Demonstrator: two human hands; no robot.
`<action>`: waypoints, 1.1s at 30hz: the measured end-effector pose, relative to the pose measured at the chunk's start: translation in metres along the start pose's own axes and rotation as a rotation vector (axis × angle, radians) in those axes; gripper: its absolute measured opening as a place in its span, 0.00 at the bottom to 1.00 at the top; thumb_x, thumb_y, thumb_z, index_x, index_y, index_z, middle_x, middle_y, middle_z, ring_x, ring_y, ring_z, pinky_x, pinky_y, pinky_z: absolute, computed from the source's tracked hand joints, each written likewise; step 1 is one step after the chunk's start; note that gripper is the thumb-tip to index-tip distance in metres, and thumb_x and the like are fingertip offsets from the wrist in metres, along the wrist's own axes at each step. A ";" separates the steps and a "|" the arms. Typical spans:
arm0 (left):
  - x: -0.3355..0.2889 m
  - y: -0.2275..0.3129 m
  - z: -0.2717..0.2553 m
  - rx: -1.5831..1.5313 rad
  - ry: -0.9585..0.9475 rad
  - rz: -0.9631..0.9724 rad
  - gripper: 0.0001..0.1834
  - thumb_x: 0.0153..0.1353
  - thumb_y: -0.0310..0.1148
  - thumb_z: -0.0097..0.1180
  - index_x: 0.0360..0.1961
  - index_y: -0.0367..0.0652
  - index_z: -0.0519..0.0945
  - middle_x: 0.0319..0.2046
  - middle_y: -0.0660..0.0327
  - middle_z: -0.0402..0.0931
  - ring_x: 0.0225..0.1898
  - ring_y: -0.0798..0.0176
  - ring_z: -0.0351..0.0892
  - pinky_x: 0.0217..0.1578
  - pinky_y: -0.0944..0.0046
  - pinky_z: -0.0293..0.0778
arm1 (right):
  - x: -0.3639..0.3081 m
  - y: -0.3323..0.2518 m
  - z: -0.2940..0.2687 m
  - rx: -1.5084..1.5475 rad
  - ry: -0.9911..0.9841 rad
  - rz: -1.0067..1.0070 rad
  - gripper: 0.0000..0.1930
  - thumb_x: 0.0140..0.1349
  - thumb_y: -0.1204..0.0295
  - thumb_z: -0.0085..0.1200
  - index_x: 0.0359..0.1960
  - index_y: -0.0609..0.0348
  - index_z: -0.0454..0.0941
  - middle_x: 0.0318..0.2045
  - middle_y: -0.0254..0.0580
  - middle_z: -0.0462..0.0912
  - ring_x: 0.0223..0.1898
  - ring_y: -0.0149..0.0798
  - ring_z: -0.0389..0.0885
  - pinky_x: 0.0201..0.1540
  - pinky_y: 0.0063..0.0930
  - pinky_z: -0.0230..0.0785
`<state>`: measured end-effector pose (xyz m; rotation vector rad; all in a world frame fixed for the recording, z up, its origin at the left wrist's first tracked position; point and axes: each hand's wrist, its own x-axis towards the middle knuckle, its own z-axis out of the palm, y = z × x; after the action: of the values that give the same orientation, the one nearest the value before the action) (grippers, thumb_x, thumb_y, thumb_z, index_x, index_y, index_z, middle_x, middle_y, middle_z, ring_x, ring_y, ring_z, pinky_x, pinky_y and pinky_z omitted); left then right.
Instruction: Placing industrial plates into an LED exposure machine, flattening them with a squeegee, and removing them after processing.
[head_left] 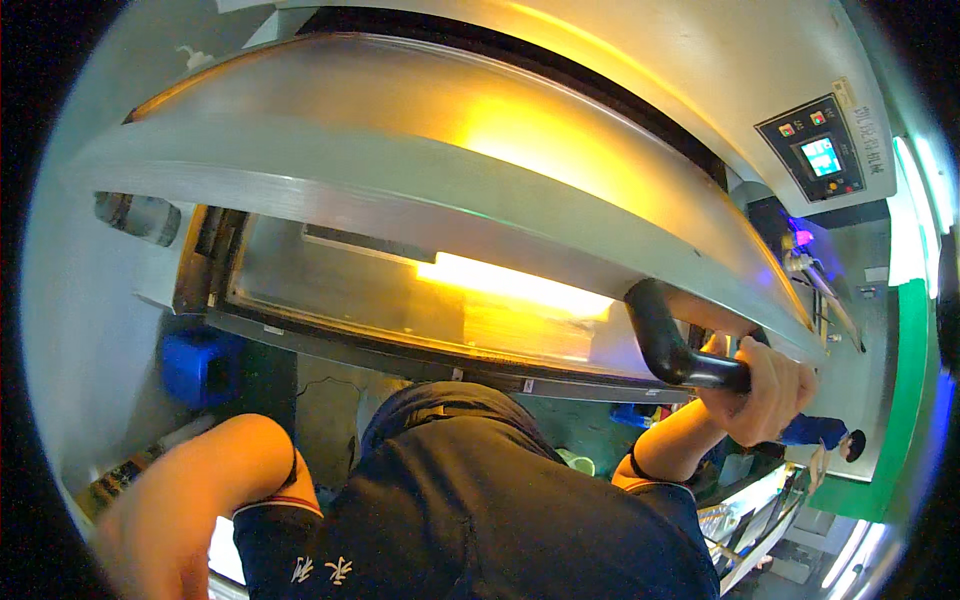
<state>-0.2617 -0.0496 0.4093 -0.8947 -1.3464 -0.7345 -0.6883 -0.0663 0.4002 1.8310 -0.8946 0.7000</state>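
Note:
My right hand [765,395] is closed around a black bent handle [662,335]. The handle is fixed to the front rail [380,200] of a wide metal lid, which is raised over a bed. Below the lid, a shiny sheet-like bed surface [350,275] with a dark edge shows, lit by a strong yellow glow. A pale rectangular patch [525,325] lies in that glow; I cannot make out what it is. My left arm [235,455] is bent at the lower left, its forearm blurred, and its hand lies outside the picture.
A control panel [812,150] with a small lit screen and buttons is on the machine's housing at the upper right. Blue containers [190,365] stand at the left below the bed. Another person in dark blue [815,432] is in the background at the right, near a green strip [905,400].

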 end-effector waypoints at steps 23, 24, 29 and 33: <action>-0.431 0.014 -0.209 1.725 0.062 -2.614 0.47 0.50 0.69 0.58 0.69 0.66 0.62 0.71 0.59 0.55 0.70 0.40 0.53 0.63 0.29 0.53 | 0.017 0.028 0.008 -0.058 -0.088 0.021 0.25 0.65 0.44 0.48 0.31 0.56 0.80 0.20 0.36 0.80 0.19 0.37 0.76 0.29 0.33 0.61; -0.417 0.025 -0.212 1.904 0.020 -2.527 0.48 0.46 0.63 0.67 0.67 0.60 0.65 0.68 0.55 0.61 0.67 0.41 0.60 0.61 0.38 0.63 | 0.015 0.026 0.010 -0.078 -0.070 0.058 0.26 0.65 0.43 0.46 0.30 0.54 0.80 0.20 0.35 0.80 0.19 0.37 0.77 0.29 0.33 0.62; -0.434 0.066 -0.265 1.840 -0.122 -2.371 0.48 0.47 0.57 0.70 0.65 0.45 0.67 0.62 0.49 0.68 0.60 0.44 0.70 0.55 0.45 0.71 | 0.028 0.005 0.010 -0.196 -0.066 0.202 0.22 0.60 0.44 0.55 0.29 0.50 0.80 0.23 0.34 0.81 0.23 0.38 0.79 0.31 0.32 0.65; -0.432 0.065 -0.288 1.615 -0.158 -2.517 0.46 0.48 0.55 0.70 0.63 0.40 0.68 0.60 0.46 0.70 0.58 0.44 0.73 0.53 0.46 0.72 | 0.011 -0.013 0.021 -0.255 -0.006 0.352 0.26 0.59 0.45 0.59 0.42 0.57 0.78 0.48 0.55 0.78 0.47 0.53 0.78 0.47 0.41 0.72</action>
<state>-0.1079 -0.2920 -0.0282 2.5436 -1.8629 -0.6965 -0.6699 -0.0848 0.3942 1.4655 -1.2672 0.7568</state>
